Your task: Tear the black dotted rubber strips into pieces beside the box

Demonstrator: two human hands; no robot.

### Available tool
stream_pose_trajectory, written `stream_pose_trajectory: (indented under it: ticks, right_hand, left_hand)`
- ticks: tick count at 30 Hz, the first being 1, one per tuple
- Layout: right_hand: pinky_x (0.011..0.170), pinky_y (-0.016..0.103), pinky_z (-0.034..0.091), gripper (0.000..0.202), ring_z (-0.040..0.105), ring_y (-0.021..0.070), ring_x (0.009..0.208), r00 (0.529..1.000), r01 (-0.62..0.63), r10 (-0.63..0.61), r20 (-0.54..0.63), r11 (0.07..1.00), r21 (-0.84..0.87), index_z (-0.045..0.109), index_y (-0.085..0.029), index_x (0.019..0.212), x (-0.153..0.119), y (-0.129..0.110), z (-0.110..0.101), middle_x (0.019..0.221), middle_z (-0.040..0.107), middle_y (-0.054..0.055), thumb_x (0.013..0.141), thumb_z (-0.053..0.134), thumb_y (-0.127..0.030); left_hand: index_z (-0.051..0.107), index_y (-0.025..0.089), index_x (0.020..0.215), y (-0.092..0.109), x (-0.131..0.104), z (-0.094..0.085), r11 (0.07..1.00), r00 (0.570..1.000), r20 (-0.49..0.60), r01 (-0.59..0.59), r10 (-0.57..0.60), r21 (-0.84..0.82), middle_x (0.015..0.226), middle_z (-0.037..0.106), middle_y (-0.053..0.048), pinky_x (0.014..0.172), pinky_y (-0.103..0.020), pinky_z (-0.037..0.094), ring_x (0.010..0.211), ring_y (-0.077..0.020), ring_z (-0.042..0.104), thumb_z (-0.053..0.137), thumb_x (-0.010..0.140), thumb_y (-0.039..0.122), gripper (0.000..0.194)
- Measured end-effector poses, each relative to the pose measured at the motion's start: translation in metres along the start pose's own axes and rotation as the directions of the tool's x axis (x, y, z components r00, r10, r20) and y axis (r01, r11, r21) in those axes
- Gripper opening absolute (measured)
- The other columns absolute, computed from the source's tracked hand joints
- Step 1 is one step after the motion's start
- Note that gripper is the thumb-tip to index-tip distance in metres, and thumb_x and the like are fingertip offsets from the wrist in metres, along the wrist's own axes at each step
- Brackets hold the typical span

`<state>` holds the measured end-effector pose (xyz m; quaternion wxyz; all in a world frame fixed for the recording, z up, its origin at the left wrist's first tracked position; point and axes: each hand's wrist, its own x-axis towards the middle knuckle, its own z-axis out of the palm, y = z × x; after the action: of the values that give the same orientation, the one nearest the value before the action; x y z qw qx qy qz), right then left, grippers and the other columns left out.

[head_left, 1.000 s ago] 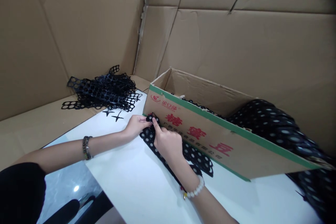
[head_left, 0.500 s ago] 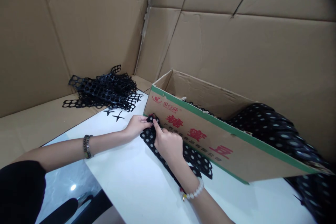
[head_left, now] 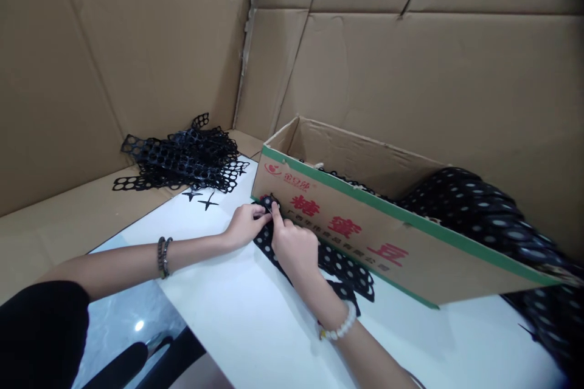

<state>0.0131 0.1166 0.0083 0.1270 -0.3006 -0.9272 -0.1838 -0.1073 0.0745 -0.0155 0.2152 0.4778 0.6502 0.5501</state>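
A black strip dotted with pale round spots (head_left: pixel 266 248) lies on the white tabletop, its far end lifted against the box wall. My left hand (head_left: pixel 244 226) pinches that end between thumb and fingers. My right hand (head_left: pixel 295 244) has its index finger pressed to the same end, the other fingers curled; a thin sliver by the fingertip is too small to name. Beneath and beside my right wrist lies another dotted strip (head_left: pixel 350 271). Right behind both hands stands a cardboard box (head_left: pixel 424 270) with a green rim and red characters.
Dotted black sheets (head_left: pixel 479 206) fill the box and spill over its right end. Far left, black lattice strips with punched-out holes (head_left: pixel 182 158) form a pile. Small black star-shaped scraps (head_left: pixel 208 201) lie before it. Tall cardboard walls (head_left: pixel 410 85) enclose the white table (head_left: pixel 219 310).
The pinched end of the strip has tilted up slightly, and both hands stay on it. The whole view has shifted a little.
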Motion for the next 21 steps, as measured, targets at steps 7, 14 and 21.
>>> stream_pose_trajectory:
  ticks: [7,14,21]
  right_hand:
    - [0.052,0.027,0.039,0.046,0.058,0.0173,0.059,0.999,0.006,-0.006,0.046,1.0,-0.004,0.038,-0.011,0.126,0.002,-0.005,-0.008,0.071,0.059,0.011,0.08,0.032,-0.011]
    - [0.05,0.026,0.038,0.04,0.06,0.0197,0.059,0.992,-0.087,0.078,0.096,0.991,0.102,0.042,-0.023,0.122,0.006,0.0,-0.007,0.069,0.063,0.007,0.084,0.032,-0.02]
    - [0.065,0.025,0.041,0.037,0.06,0.0157,0.076,0.981,-0.192,0.159,0.108,0.859,0.475,0.044,-0.032,0.118,0.009,0.012,0.004,0.09,0.065,0.001,0.089,0.021,-0.035]
  left_hand:
    - [0.053,0.014,0.057,0.01,-0.006,-0.002,0.99,0.998,-0.003,-0.058,0.059,0.126,0.058,0.056,0.001,0.054,-0.021,0.034,0.058,-0.0121,0.048,0.046,0.073,0.026,0.021]
    - [0.054,0.015,0.059,0.008,-0.004,-0.002,0.981,1.0,0.016,-0.029,0.026,0.19,0.059,0.056,0.001,0.052,-0.02,0.034,0.058,-0.0121,0.049,0.046,0.073,0.029,0.021]
    - [0.05,0.017,0.061,0.007,0.004,0.01,0.949,0.999,-0.017,0.05,-0.047,0.312,0.058,0.052,0.001,0.055,-0.022,0.035,0.059,-0.0128,0.049,0.039,0.079,0.033,0.026]
